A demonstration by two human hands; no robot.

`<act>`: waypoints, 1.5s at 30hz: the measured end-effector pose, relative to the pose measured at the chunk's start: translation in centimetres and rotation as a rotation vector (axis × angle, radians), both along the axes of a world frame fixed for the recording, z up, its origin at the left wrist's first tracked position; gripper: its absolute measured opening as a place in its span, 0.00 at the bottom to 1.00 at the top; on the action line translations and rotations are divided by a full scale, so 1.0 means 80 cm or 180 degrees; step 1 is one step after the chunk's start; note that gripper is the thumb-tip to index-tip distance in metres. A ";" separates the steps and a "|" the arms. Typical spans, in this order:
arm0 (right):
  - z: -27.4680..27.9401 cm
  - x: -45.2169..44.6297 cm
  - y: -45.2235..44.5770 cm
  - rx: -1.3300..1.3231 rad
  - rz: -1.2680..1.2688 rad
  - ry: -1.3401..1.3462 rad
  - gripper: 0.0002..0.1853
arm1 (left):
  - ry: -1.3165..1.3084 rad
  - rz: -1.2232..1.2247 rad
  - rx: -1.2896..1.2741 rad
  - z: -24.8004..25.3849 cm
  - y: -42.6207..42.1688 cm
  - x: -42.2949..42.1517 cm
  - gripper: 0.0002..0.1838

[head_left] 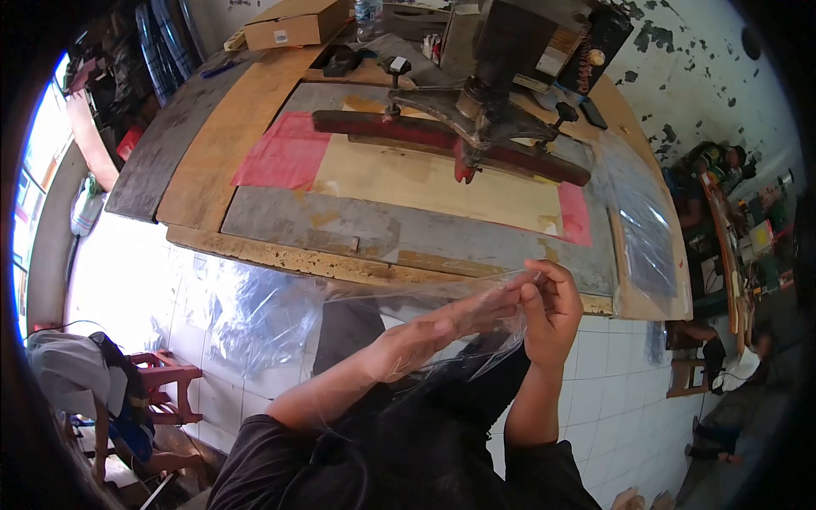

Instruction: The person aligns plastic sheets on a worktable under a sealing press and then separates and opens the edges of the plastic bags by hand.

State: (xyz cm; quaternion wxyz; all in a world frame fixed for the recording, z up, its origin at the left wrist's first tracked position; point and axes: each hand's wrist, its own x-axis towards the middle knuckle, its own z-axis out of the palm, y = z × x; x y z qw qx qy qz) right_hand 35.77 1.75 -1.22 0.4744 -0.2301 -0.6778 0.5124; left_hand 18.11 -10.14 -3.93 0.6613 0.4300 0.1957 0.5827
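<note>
A thin, clear plastic sheet or bag (pixel 501 347) stretches between my hands in front of the workbench. My right hand (pixel 554 316) pinches its upper right edge between thumb and fingers. Stretched out nearly straight, the fingers of my left hand (pixel 425 338) point toward the right one. Plastic covers that hand; whether it is inside a bag or just behind a sheet I cannot tell. Beyond my hands, a press with a red-edged bar (pixel 408 140) stands over a cream sheet (pixel 433 180) with pink pieces (pixel 285 153) at its ends.
Clear plastic (pixel 263 319) is heaped below the bench's front edge. More plastic sheets (pixel 642 225) lie at the bench's right. A cardboard box (pixel 297 24) and a phone (pixel 593 113) sit farther back. A person sits by a red stool (pixel 174 387) at left; other people are at right.
</note>
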 end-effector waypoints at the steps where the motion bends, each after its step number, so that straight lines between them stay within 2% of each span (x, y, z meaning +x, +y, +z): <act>1: 0.002 0.001 0.000 0.0101 -0.0034 0.0000 0.16 | -0.0042 -0.0015 0.0013 0.005 0.003 0.001 0.55; 9: 0.010 0.006 -0.006 0.0354 -0.0066 -0.0238 0.15 | 0.0059 -0.0083 0.0143 0.012 0.012 -0.004 0.56; 11: 0.008 0.006 -0.007 0.0241 -0.0065 -0.0248 0.20 | 0.0038 0.0044 0.0219 0.012 0.009 -0.003 0.52; 17: 0.007 0.002 -0.010 0.0186 -0.0155 -0.0142 0.20 | -0.0130 0.0226 0.0496 -0.007 0.000 -0.007 0.41; 20: 0.003 0.008 -0.005 0.0268 -0.0280 -0.0081 0.15 | 0.0026 0.0387 0.0321 -0.011 -0.010 -0.018 0.41; 23: 0.004 0.012 0.000 0.0146 -0.0353 0.0093 0.16 | -0.0121 0.0550 0.0319 -0.007 -0.017 -0.027 0.40; 30: 0.005 0.016 0.006 0.0239 -0.0395 0.0101 0.17 | 0.0056 0.0652 0.0355 -0.004 -0.020 -0.041 0.41; 39: 0.002 0.023 0.018 0.0131 -0.0565 0.0203 0.17 | -0.0161 0.1091 0.0598 0.003 -0.022 -0.065 0.46; 41: 0.002 0.026 0.023 0.0120 -0.0656 0.0115 0.17 | -0.0026 0.1474 0.0827 -0.001 -0.019 -0.071 0.44; 45: 0.000 0.030 0.032 0.0107 -0.0730 0.0109 0.17 | -0.0094 0.1601 0.0588 0.013 -0.026 -0.089 0.48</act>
